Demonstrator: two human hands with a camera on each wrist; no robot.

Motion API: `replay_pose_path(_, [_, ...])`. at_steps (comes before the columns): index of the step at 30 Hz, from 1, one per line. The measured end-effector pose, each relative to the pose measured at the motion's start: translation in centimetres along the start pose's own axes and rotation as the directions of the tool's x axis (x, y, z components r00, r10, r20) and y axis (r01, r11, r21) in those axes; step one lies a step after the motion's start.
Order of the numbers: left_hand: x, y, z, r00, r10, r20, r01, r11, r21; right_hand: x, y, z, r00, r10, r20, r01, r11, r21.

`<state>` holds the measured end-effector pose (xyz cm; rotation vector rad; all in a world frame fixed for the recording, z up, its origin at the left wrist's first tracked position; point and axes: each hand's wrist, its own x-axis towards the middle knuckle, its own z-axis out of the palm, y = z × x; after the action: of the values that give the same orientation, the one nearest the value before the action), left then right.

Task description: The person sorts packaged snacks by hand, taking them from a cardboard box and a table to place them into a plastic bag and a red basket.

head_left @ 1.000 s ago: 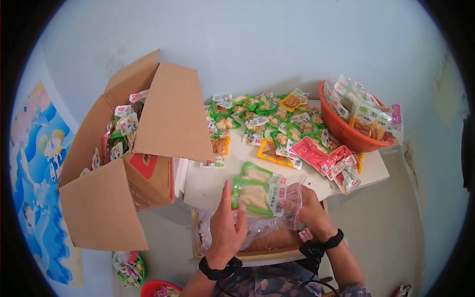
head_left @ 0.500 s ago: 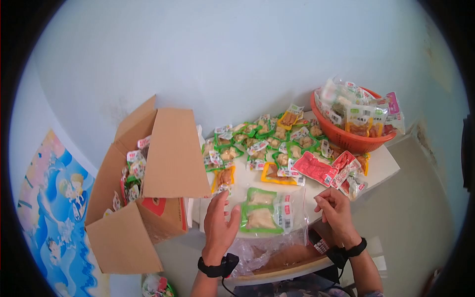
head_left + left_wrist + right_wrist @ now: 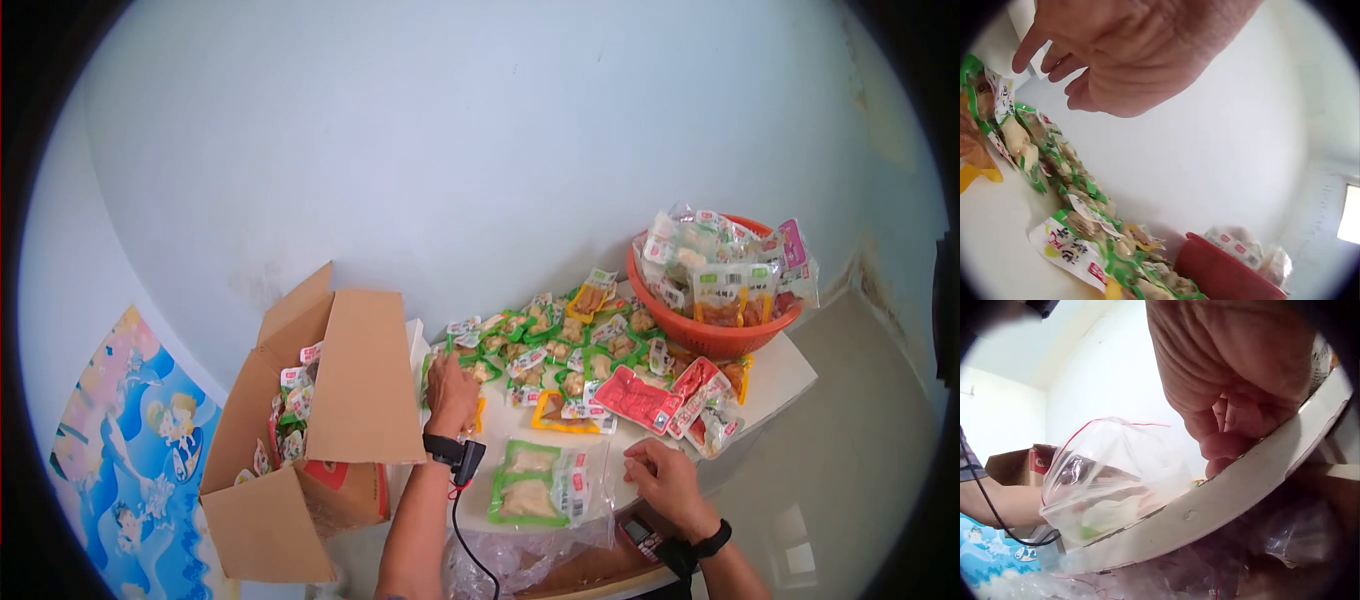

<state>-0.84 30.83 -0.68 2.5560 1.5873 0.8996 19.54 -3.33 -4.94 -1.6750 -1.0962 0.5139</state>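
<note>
My left hand (image 3: 450, 398) reaches over the left end of the spread of green-edged food packets (image 3: 570, 385). In the left wrist view its fingers hang loosely bent with nothing in them, above the nearest packet (image 3: 1019, 137). A yellow-edged packet (image 3: 478, 416) is partly hidden behind that hand. At the table's front lies a clear zip bag (image 3: 600, 475) holding two green-edged packets (image 3: 525, 500) of pale food. My right hand (image 3: 668, 485) rests by the table edge, right of the bag. Its fingers are loosely curled and hold nothing.
An open cardboard box (image 3: 365, 385) full of packets stands left of the table (image 3: 775, 390). An orange basket (image 3: 690, 332) heaped with filled bags sits at the back right. Red packets (image 3: 640, 400) lie near it. Below the front edge, an open drawer holds crumpled clear plastic (image 3: 500, 565).
Both hands have let go of the bag, which now lies on the table. My left hand has moved forward to the packets; my right has drawn off to the right. The head view has tilted up.
</note>
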Motion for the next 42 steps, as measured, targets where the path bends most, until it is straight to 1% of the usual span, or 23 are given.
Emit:
replay_pose_path(1, [0.9,-0.1,0.5,1.0,-0.005,-0.024,0.005,1.0,0.018,0.0,0.3,0.0,1.0,-0.015,0.004,0.015,1.0,0.015])
replay_pose_path(4, [3.5,-0.3,0.9,0.977,-0.175,0.123,0.172,0.984,0.033,0.2,1.0,-0.3,0.998,-0.058,0.026,0.056,0.997,0.055])
replay_pose_path(5, [3.8,-0.8,1.4,0.985,-0.148,0.085,0.142,0.987,0.073,0.2,0.9,-0.3,0.999,0.03,0.027,-0.032,0.996,0.081])
replay_pose_path(8, [5.3,-2.9,3.6,0.985,-0.17,-0.013,0.167,0.952,0.255,0.3,0.8,-0.7,0.998,0.045,0.051,-0.052,0.988,0.145])
replay_pose_path(9, [5.8,-3.6,4.0,0.981,-0.196,0.004,0.187,0.941,0.28,0.4,1.4,-0.4,0.999,0.019,0.038,-0.025,0.988,0.152])
replay_pose_path(12, [5.8,-3.9,3.9,0.971,-0.228,0.072,0.2,0.94,0.277,0.4,0.7,-0.7,0.997,0.048,0.055,-0.056,0.987,0.149])
replay_pose_path(14, [6.1,-4.1,4.4,0.96,-0.268,0.082,0.235,0.929,0.287,0.4,1.3,-0.4,0.999,0.013,0.035,-0.018,0.991,0.134])
replay_pose_path(16, [6.2,-4.1,4.4,0.958,-0.266,0.104,0.229,0.933,0.279,0.4,1.4,-0.3,1.0,-0.005,0.017,0.003,0.992,0.128])
replay_pose_path(18, [5.8,-4.2,3.7,0.965,-0.223,0.137,0.182,0.949,0.257,0.2,1.1,-0.1,1.0,-0.006,0.004,0.006,0.991,0.135])
replay_pose_path(21, [5.5,-3.6,2.6,0.95,-0.261,0.17,0.217,0.946,0.242,0.3,1.3,0.0,1.0,-0.028,-0.005,0.029,0.992,0.12])
replay_pose_path(24, [5.2,-3.6,3.1,0.953,-0.261,0.153,0.212,0.937,0.279,0.3,0.5,-0.5,1.0,-0.013,0.021,0.011,0.996,0.093])
replay_pose_path(25, [4.9,-3.4,3.0,0.961,-0.247,0.127,0.205,0.938,0.28,0.3,0.4,-0.6,1.0,-0.017,0.02,0.015,0.995,0.099])
replay_pose_path(28, [3.9,-2.5,2.3,0.975,-0.21,0.071,0.181,0.939,0.294,0.3,0.8,-0.4,0.999,-0.032,0.014,0.03,0.992,0.119])
replay_pose_path(30, [3.5,-2.1,1.6,0.979,-0.192,0.064,0.163,0.936,0.312,0.4,1.5,-0.1,0.999,-0.051,0.006,0.049,0.99,0.132])
replay_pose_path(33, [2.1,-1.7,0.3,0.995,-0.096,0.024,0.084,0.948,0.306,0.3,0.8,-0.2,1.0,-0.027,0.006,0.026,0.984,0.174])
replay_pose_path(36, [0.8,0.0,-1.6,0.996,-0.058,-0.066,0.072,0.971,0.226,0.1,0.4,-0.5,0.999,-0.04,-0.002,0.04,0.984,0.175])
replay_pose_path(39, [-1.5,2.3,-4.3,0.982,-0.001,-0.19,0.001,1.0,-0.004,-0.1,1.0,-0.2,0.998,-0.061,-0.027,0.065,0.977,0.205])
replay_pose_path(40, [-2.3,3.3,-5.3,0.976,-0.013,-0.216,-0.03,0.981,-0.193,0.0,1.2,-0.1,0.998,-0.057,-0.04,0.065,0.967,0.247])
replay_pose_path(41, [-3.2,4.2,-6.3,0.97,-0.032,-0.24,-0.062,0.925,-0.375,0.1,1.4,-0.1,0.997,-0.055,-0.051,0.068,0.955,0.288])
replay_pose_path(42, [-4.1,4.8,-7.1,0.965,-0.058,-0.256,-0.094,0.836,-0.541,0.0,1.5,-0.1,0.997,-0.052,-0.059,0.068,0.942,0.329])
